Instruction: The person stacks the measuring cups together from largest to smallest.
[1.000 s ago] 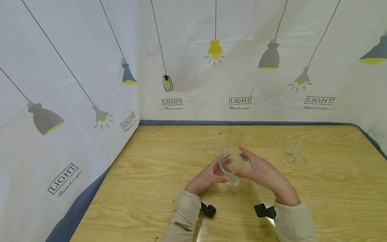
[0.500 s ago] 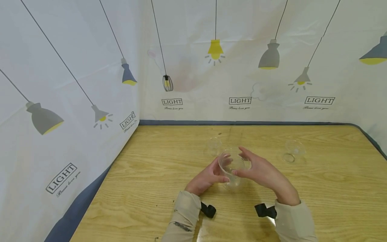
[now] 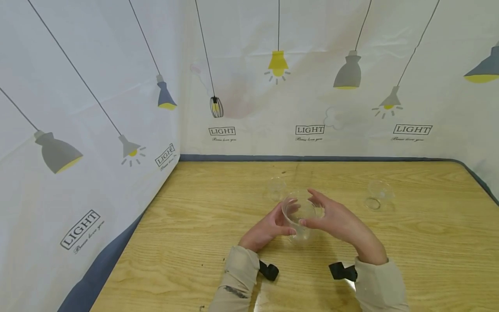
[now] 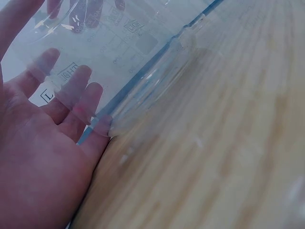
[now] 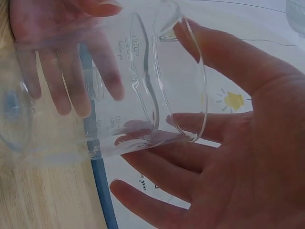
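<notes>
In the head view a clear glass beaker (image 3: 299, 213) stands on the table with its wide rim upward. My left hand (image 3: 268, 229) grips its left side, thumb in front and fingers reaching behind. Higher up, at the rim, my right hand (image 3: 340, 220) holds the other side between thumb and fingers. Faint measuring marks show on the beaker (image 5: 143, 107) in the right wrist view, the left hand's fingers visible through the glass. The left wrist view has the left hand (image 4: 40, 157) with its fingertips along the beaker wall, close over the table.
Two small clear glass vessels (image 3: 277, 186) (image 3: 380, 193) are farther back on the wooden table (image 3: 187, 242), one behind the beaker to the left and one to the right. A white curtain (image 3: 249, 143) with printed lamps closes off the back and left sides.
</notes>
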The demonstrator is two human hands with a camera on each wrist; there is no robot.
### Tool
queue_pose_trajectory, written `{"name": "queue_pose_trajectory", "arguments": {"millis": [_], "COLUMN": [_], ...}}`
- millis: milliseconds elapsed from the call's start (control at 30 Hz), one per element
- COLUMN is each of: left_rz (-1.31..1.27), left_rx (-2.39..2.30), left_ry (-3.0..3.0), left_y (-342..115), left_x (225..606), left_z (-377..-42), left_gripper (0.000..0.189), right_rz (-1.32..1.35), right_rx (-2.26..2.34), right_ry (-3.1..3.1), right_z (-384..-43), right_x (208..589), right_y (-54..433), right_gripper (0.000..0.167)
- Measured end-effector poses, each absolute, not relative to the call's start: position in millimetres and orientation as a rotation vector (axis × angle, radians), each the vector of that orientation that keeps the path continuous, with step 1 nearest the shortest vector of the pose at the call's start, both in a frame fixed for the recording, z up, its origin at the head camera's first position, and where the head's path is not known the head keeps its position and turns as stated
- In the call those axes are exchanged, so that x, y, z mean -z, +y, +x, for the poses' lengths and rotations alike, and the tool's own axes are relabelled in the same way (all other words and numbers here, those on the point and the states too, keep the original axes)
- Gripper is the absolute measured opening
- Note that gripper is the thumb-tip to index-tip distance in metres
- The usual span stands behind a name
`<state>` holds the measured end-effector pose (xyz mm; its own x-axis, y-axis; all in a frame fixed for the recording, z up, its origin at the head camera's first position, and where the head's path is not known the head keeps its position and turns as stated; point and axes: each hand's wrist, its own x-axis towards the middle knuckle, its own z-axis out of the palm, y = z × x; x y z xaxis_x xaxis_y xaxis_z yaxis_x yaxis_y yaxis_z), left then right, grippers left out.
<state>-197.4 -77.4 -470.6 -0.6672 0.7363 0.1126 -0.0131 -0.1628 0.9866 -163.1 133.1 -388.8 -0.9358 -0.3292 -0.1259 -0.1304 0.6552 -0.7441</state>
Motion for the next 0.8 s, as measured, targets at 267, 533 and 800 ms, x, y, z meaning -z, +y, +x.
{"name": "queue_pose_trajectory", "arguments": {"millis": [267, 533, 800], "left_rz": [0.827, 0.826, 0.827], "left_rx": [-1.88, -1.879, -1.877], "left_ry": [1.579, 1.585, 1.587], "left_y": [-77.1, -76.8, -76.8], "left_x": [470.9, 471.5, 471.7], "left_z": [-198.0, -197.9, -198.2], "left_gripper": [0.08, 0.08, 0.081], "right_rz": [-0.384, -0.395, -0.407], "right_rx": [1.156, 1.153, 1.137], "right_ry": [2.617, 2.616, 2.624], "right_z": [-163.7, -164.4, -165.9], "right_x": [388.5, 388.4, 390.1], "right_y": [133.9, 135.8, 137.3], "right_gripper": [0.097, 0.098, 0.093]}}
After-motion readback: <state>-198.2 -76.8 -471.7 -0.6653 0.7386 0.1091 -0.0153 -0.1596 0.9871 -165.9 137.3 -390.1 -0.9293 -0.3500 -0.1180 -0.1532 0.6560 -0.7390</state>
